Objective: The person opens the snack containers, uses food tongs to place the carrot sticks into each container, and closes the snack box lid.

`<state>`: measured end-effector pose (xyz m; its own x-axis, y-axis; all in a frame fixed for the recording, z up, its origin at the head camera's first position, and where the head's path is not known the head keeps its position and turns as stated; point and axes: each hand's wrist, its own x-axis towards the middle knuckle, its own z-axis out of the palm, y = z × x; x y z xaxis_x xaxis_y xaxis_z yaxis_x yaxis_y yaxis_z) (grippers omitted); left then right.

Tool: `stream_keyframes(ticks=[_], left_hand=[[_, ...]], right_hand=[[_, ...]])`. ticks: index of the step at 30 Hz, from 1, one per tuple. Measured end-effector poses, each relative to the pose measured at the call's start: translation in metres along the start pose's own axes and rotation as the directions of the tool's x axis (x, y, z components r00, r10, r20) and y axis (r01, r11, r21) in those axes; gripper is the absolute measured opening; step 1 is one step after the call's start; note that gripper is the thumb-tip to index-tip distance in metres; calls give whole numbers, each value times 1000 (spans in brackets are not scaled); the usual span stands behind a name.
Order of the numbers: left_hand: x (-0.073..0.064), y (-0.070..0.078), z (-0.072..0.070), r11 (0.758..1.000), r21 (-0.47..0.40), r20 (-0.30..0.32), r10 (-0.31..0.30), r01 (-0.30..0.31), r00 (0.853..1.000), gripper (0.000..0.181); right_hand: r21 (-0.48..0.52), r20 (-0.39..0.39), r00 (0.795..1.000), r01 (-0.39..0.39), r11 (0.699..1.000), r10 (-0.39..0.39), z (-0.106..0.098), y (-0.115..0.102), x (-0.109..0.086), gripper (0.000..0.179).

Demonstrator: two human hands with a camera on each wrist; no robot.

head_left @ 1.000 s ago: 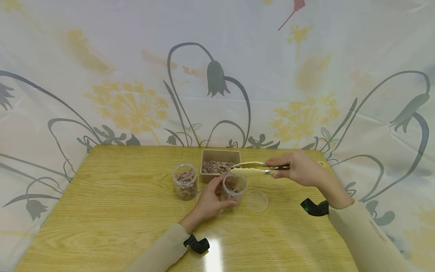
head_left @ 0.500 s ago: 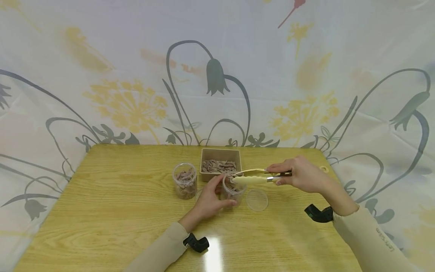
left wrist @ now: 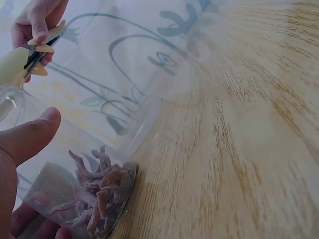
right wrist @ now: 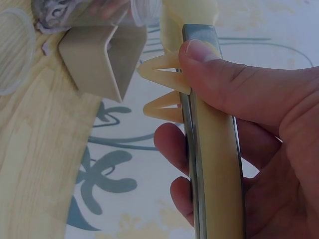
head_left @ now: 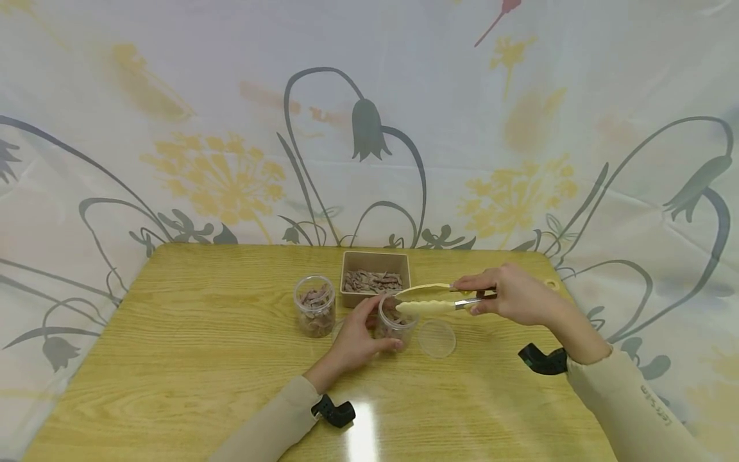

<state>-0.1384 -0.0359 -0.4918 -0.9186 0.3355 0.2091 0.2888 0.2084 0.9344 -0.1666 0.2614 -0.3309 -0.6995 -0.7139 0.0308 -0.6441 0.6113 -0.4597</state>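
Observation:
My left hand [head_left: 356,340] grips a clear plastic jar [head_left: 398,330] from its left side, thumb across the front. Greyish-brown strips [left wrist: 102,194] lie at the bottom of that jar in the left wrist view. In my right hand [head_left: 516,295] are cream-tipped metal tongs [head_left: 427,307], with the thumb on one arm and curled fingers on the other. The tongs' tips reach in at the jar's mouth, their two arms spread apart. Right behind the jar stands a beige rectangular box [head_left: 375,263] holding more of the strips [head_left: 372,281].
A second clear jar [head_left: 315,314], well filled with strips, stands left of the held one. One round clear lid [head_left: 437,339] lies flat to the right. Another lid [head_left: 337,331] is partly hidden by my left hand. A patterned cloth [head_left: 369,192] hangs behind the table.
The tongs have moved from the box's front edge down to the held jar's mouth, and their arms have spread a little. My left hand and the jar have stayed in place.

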Motion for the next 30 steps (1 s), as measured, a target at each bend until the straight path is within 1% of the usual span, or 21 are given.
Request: stream_keyframes(ticks=[6, 9, 12, 17, 20, 26, 30], left_hand=[[1, -1, 1, 1000, -11, -6, 16, -16, 1000, 87], [1, 2, 2, 1000, -11, -14, 17, -17, 1000, 88], [-1, 14, 0, 1000, -13, -10, 12, -12, 1000, 86], [-6, 36, -5, 999, -32, 1, 13, -13, 1000, 82], [-7, 39, -6, 999, -40, -3, 17, -17, 1000, 80], [-7, 37, -5, 998, -59, -6, 14, -15, 1000, 81], [-7, 37, -5, 998, -66, -5, 20, -20, 1000, 80]], right_hand=[[30, -30, 999, -34, 999, 35, -1, 6, 3, 48], [40, -41, 998, -51, 998, 53, 0, 11, 8, 47], [21, -56, 995, -76, 997, 77, 2, 18, 14, 47], [-69, -78, 988, -142, 987, 137, 10, 28, 25, 48], [-82, -62, 984, -170, 982, 165, 15, 32, 35, 49], [-63, -5, 989, -147, 987, 147, 23, 33, 59, 50], [-85, 52, 986, -153, 985, 157, 27, 29, 80, 53]])
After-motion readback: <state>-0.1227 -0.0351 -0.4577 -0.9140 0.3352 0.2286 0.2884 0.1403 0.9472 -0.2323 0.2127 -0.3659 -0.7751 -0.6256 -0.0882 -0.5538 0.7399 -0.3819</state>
